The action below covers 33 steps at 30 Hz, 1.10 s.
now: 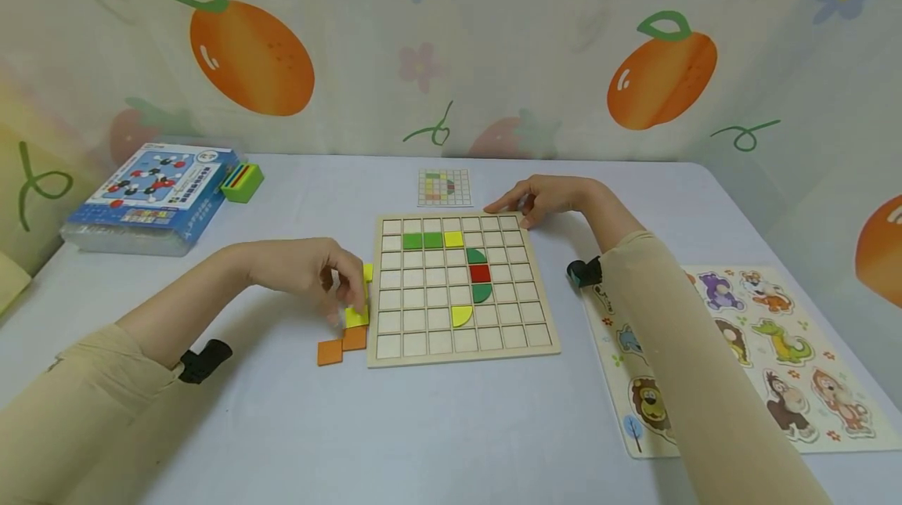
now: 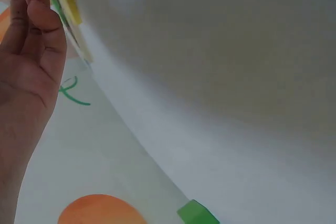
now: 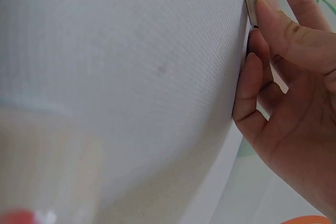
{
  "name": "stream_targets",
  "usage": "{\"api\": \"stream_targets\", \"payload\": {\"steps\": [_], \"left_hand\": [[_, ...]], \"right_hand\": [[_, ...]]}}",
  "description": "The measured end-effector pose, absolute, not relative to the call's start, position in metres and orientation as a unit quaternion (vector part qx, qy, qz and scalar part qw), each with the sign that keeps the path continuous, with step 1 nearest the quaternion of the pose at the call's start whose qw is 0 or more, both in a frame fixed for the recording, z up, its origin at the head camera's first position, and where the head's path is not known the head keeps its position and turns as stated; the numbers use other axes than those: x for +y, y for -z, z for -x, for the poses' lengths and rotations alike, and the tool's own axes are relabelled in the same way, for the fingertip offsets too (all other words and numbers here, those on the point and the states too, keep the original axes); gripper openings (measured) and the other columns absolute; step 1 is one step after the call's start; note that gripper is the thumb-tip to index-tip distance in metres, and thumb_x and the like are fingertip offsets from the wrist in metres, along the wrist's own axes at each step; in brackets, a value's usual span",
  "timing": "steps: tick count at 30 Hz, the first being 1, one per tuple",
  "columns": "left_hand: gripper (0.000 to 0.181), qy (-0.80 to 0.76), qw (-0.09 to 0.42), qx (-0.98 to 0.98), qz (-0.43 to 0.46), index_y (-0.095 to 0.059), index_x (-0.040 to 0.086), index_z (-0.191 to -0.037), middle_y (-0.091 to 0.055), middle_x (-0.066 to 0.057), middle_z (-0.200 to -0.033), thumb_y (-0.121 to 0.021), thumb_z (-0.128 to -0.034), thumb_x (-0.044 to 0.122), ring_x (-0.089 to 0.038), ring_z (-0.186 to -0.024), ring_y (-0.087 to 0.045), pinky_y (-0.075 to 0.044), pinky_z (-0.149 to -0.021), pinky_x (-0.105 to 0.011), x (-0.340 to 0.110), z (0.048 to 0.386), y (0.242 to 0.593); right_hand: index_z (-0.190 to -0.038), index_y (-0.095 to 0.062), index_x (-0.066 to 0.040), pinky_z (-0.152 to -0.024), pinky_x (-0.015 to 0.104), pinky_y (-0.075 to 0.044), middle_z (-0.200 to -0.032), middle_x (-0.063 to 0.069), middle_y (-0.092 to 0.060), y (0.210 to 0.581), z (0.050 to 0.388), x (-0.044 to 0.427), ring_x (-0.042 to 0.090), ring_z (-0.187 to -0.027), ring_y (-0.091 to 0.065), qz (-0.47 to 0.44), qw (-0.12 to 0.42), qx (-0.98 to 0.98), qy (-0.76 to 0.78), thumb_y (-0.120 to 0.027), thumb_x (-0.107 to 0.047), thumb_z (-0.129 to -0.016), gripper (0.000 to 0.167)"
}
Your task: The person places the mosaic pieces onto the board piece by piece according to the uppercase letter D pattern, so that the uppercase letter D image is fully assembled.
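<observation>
In the head view a wooden grid board [image 1: 451, 362] lies mid-table, with green squares [image 1: 423, 240], a yellow square [image 1: 453, 239], a red square [image 1: 480, 274], green rounded pieces [image 1: 475, 256] and a yellow rounded piece [image 1: 461, 316] in its cells. Left of it, my left hand [image 1: 306, 274] reaches down over a yellow tile [image 1: 355, 318], fingertips at the tile and thumb apart. Orange tiles [image 1: 330, 352] lie just below. My right hand [image 1: 553, 200] holds the board's far right corner, index finger along the top edge, thumb [image 3: 269, 11] against the side.
A small pattern card [image 1: 444, 187] lies behind the board. At the back left sit a blue boxed set [image 1: 158, 192] and a green block [image 1: 243, 183]. An animal puzzle board [image 1: 747, 380] lies at right, partly under the right forearm. Patterned cloth [image 1: 451, 43] hangs behind.
</observation>
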<state>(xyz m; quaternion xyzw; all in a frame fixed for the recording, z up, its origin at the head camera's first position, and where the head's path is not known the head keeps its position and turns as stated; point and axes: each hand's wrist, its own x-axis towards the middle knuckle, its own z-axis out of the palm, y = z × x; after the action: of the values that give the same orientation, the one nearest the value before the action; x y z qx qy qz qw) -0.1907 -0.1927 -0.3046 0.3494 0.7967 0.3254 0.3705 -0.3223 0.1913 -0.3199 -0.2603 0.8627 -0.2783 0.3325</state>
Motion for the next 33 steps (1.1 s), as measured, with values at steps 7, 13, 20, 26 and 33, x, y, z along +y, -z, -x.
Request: {"api": "stream_targets", "payload": {"steps": [7,13,20,26,33], "left_hand": [[0.028,-0.301,0.41,0.782,-0.36,-0.079,0.02,-0.097,-0.062,-0.009,-0.094,-0.085,-0.0708,0.011,-0.021,-0.085,-0.054,-0.044,-0.071,-0.02,-0.197,0.176,0.312],[0.03,-0.264,0.404,0.796,-0.365,-0.081,0.026,-0.09,-0.056,-0.002,-0.085,-0.085,-0.068,0.007,-0.013,-0.083,-0.053,-0.044,-0.071,-0.019,-0.197,0.169,0.315],[0.032,-0.262,0.39,0.807,-0.357,-0.081,0.027,-0.089,-0.049,0.001,-0.081,-0.085,-0.0674,0.005,-0.012,-0.081,-0.049,-0.041,-0.069,-0.019,-0.2,0.167,0.315],[0.035,-0.255,0.375,0.815,-0.361,-0.081,0.027,-0.09,-0.045,0.002,-0.078,-0.082,-0.0683,0.001,-0.01,-0.077,-0.046,-0.037,-0.066,-0.019,-0.198,0.166,0.315],[0.034,-0.238,0.361,0.827,-0.36,-0.079,0.029,-0.085,-0.047,0.002,-0.078,-0.081,-0.0678,0.0,-0.011,-0.079,-0.046,-0.036,-0.067,-0.021,-0.196,0.163,0.314]], "right_hand": [[-0.136,-0.06,-0.017,-0.068,0.027,-0.03,-0.114,0.01,-0.05,0.32,0.323,0.191,0.018,-0.077,-0.037,0.263,0.331,0.864,0.274,-0.071,0.003,-0.08,0.06],[-0.136,-0.06,-0.018,-0.068,0.026,-0.03,-0.115,0.011,-0.05,0.32,0.323,0.191,0.018,-0.076,-0.036,0.261,0.331,0.865,0.272,-0.072,0.003,-0.08,0.061],[-0.136,-0.06,-0.018,-0.067,0.026,-0.03,-0.115,0.01,-0.05,0.32,0.323,0.191,0.017,-0.076,-0.036,0.257,0.335,0.864,0.275,-0.071,0.004,-0.081,0.06],[-0.136,-0.06,-0.018,-0.068,0.026,-0.03,-0.117,0.01,-0.051,0.32,0.322,0.191,0.017,-0.077,-0.037,0.254,0.334,0.864,0.278,-0.069,0.006,-0.081,0.06],[-0.136,-0.06,-0.018,-0.066,0.026,-0.03,-0.116,0.01,-0.05,0.32,0.323,0.191,0.017,-0.075,-0.035,0.252,0.336,0.863,0.281,-0.069,0.006,-0.081,0.061]]}}
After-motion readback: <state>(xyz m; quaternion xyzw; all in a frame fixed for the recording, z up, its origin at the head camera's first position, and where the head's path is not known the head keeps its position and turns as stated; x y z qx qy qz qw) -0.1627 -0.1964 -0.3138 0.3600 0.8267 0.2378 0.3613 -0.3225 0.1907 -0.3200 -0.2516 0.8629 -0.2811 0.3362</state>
